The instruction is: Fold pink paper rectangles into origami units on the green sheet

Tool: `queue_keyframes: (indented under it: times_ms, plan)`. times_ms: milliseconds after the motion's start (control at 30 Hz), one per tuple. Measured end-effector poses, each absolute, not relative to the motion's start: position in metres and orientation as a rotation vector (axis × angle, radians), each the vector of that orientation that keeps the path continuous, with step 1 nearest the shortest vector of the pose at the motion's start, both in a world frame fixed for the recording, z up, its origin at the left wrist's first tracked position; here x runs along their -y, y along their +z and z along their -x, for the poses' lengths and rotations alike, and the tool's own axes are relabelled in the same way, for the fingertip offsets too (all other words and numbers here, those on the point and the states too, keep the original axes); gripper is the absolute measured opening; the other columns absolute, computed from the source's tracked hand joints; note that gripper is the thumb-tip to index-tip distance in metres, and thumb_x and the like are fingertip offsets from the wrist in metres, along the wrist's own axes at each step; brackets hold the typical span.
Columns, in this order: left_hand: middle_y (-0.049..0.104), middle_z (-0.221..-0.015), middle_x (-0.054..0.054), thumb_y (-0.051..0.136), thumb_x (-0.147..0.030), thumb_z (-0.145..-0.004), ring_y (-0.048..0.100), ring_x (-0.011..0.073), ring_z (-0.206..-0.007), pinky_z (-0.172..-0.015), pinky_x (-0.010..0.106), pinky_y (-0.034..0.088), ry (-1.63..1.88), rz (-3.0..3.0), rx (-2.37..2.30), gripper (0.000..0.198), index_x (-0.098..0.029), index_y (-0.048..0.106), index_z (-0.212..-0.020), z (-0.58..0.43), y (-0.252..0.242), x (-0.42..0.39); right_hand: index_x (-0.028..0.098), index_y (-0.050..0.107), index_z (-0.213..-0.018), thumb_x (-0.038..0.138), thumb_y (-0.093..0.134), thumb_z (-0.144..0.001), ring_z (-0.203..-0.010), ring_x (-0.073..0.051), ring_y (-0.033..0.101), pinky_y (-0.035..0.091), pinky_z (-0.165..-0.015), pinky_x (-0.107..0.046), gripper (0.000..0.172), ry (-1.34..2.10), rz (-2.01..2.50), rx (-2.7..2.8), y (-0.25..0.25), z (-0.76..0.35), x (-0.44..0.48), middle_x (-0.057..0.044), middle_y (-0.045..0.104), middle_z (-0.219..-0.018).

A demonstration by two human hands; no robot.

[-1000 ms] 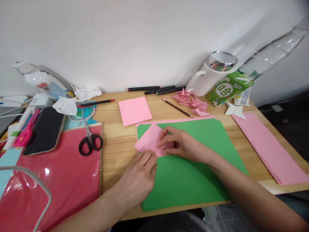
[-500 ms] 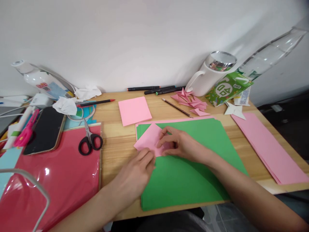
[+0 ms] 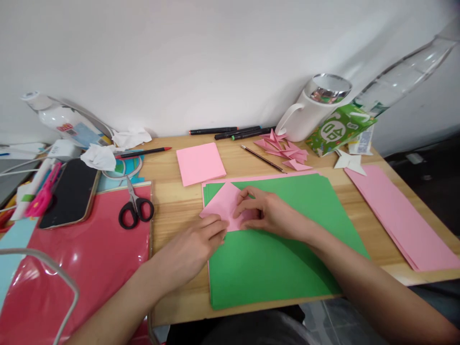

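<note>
A pink square of paper [image 3: 223,203] lies with one corner pointing away from me, its near edge folded, on a stack of green sheets [image 3: 273,268]. My left hand [image 3: 203,237] has its fingers bent together over the near left edge of that paper. At its right side my right hand [image 3: 264,213] curls thumb and fingers onto the paper, covering the right corner. Behind them is a stack of pink paper squares [image 3: 201,164]. Folded pink paper pieces [image 3: 285,149] are heaped farther right.
Black-handled scissors [image 3: 135,208] rest on a red plastic packet [image 3: 97,258], beside a phone [image 3: 72,194]. Markers [image 3: 237,134] and a pencil [image 3: 264,159] lie near the wall. At right are a white mug [image 3: 305,112], green carton [image 3: 338,129], white paper star [image 3: 349,162] and pink strips [image 3: 402,220].
My left hand has shifted slightly left along the paper's near edge. The right hand stays at the paper's right side. The view has tilted slightly.
</note>
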State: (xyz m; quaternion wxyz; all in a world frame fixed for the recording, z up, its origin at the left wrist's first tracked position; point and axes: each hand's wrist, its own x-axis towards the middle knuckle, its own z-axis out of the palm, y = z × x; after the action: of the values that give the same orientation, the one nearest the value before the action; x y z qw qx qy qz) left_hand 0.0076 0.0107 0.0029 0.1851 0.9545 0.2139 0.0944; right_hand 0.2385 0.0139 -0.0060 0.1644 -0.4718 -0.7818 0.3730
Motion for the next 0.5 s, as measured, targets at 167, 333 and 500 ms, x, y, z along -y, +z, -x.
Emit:
queue_keyframes:
  times_ms: [167, 333, 500]
  plan:
    - [0.062, -0.103, 0.007, 0.036, -0.017, -0.096, 0.056, 0.0181, -0.099, -0.086, 0.033, 0.049, 0.157, -2.631, -0.646, 0.027, -0.014, 0.062, -0.095, -0.013, 0.006, -0.013, 0.021, 0.070, -0.085, 0.011, 0.067, -0.076, -0.082, -0.014, 0.057, 0.044, -0.073, -0.027, 0.013, 1.090, 1.302, 2.266, 0.000, -0.237, -0.013, -0.004, 0.054, -0.106]
    - [0.064, -0.104, 0.008, 0.037, -0.018, -0.096, 0.055, 0.0203, -0.100, -0.086, 0.036, 0.049, 0.211, -2.707, -0.592, 0.028, -0.013, 0.064, -0.095, -0.014, 0.003, -0.014, 0.021, 0.068, -0.080, 0.021, 0.064, -0.082, -0.074, -0.012, 0.057, 0.043, -0.071, -0.028, 0.005, 1.037, 1.407, 2.333, 0.004, -0.230, -0.007, -0.004, 0.053, -0.107]
    - [0.066, -0.102, 0.007, 0.041, -0.019, -0.095, 0.056, 0.0197, -0.097, -0.085, 0.035, 0.050, 0.249, -2.715, -0.592, 0.025, -0.013, 0.065, -0.091, -0.014, 0.000, -0.015, 0.022, 0.068, -0.086, 0.026, 0.062, -0.084, -0.067, -0.011, 0.055, 0.040, -0.063, -0.025, 0.008, 0.899, 1.547, 2.397, 0.004, -0.218, 0.003, -0.003, 0.054, -0.100]
